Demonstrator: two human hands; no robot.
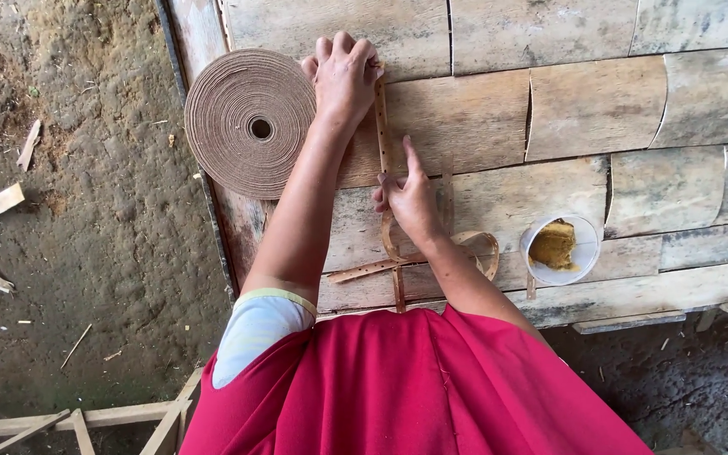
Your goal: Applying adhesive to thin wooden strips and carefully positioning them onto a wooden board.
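Wooden bench (591,109): both hands, left hand (345,77), right hand (410,200), press the strip (383,126).

Soft even daylight, sharp focus

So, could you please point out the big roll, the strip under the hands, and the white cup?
Roll (238,126): head view, on its coiled face, left of the centre hole.
Strip (383,139): head view, on the bare stretch between the two hands.
Cup (587,250): head view, on its white inner wall.
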